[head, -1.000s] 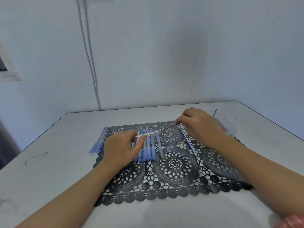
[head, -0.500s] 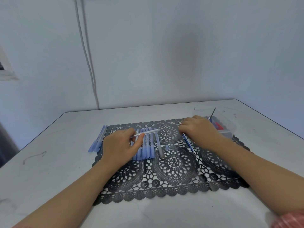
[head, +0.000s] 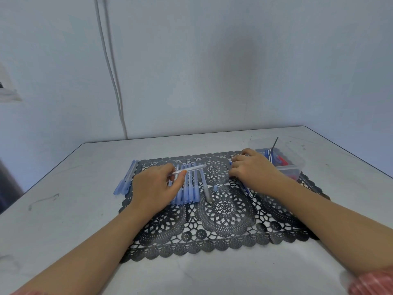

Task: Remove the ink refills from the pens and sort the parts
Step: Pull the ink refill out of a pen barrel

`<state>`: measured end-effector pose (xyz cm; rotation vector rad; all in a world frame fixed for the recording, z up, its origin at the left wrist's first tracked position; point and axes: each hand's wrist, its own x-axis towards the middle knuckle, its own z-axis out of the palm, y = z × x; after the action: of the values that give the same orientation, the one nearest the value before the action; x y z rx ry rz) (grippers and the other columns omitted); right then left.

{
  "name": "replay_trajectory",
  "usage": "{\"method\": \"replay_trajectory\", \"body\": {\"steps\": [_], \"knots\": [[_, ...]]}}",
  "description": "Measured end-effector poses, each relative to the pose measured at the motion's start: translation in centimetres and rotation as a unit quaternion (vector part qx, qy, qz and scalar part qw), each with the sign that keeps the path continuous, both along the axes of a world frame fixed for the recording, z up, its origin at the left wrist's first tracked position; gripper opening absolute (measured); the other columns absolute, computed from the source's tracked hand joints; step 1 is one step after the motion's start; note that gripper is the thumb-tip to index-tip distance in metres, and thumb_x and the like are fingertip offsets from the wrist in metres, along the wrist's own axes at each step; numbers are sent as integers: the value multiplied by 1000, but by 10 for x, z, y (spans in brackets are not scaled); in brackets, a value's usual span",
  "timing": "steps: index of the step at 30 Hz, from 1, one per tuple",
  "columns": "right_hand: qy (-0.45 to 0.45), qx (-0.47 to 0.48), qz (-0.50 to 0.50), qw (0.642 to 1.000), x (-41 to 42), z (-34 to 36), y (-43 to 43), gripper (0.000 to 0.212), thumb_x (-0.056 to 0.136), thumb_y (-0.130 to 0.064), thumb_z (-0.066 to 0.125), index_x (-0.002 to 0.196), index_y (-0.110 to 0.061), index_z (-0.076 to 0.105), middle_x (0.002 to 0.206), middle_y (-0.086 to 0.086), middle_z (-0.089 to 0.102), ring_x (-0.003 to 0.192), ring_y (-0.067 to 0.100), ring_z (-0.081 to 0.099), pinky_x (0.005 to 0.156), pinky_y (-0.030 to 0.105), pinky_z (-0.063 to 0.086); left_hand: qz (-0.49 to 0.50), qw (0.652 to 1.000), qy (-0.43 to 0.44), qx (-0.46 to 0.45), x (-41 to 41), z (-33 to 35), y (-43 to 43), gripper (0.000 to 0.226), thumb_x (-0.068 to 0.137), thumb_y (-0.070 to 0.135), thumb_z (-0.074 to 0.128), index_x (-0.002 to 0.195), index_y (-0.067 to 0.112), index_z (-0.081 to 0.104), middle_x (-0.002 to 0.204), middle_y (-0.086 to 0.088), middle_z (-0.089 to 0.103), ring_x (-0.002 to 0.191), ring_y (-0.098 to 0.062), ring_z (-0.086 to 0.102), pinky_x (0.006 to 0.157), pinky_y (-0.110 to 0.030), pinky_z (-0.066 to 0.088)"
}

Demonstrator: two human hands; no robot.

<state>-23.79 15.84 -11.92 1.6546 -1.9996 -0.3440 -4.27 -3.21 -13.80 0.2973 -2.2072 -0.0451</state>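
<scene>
Now | your left hand (head: 155,188) pinches a pen barrel (head: 193,168) | your right hand (head: 253,169) curls on the mat (head: 225,209), far right | grip hidden, cannot tell

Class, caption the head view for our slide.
Left hand holds a pen barrel above a row of blue pens; right hand sits beside the clear box.

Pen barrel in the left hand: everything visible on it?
The pen barrel is a slim, pale, translucent-looking plastic tube, near horizontal, free end pointing right and slightly up. The left hand pinches its left part, holding it above the row of blue pens. Refill inside or not: cannot tell.
</scene>
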Motion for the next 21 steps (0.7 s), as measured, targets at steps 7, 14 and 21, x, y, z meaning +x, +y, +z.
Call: {"method": "replay_trajectory", "body": {"steps": [7, 14, 21], "knots": [[17, 19, -27, 999, 4, 3, -1, 28, 91, -12, 50, 111, -25, 64, 112, -7, 66, 114, 16, 52, 103, 35, 28, 1, 1000, -2, 6, 0, 0, 0, 43, 87, 53, 42, 57, 23, 49, 45, 8, 45, 42, -10, 46, 38, -26, 39], [-41, -67, -12, 997, 5, 9, -1, 22, 74, -9, 72, 90, -25, 74, 93, -6, 71, 94, 16, 63, 91, 36, 41, 2, 1000, -5, 4, 0, 0, 0, 44, 88, 54, 41, 58, 23, 50, 46, 8, 47, 43, -10, 48, 38, -30, 41], [-249, -284, -122, 918, -3, 44, 15, 28, 88, -6, 51, 97, -20, 74, 107, -2, 68, 98, 20, 60, 84, 35, 49, 5, 1000, -5, 3, 0, 0, 0, 43, 87, 54, 41, 58, 24, 48, 45, 8, 46, 42, -10, 47, 38, -29, 42]]}}
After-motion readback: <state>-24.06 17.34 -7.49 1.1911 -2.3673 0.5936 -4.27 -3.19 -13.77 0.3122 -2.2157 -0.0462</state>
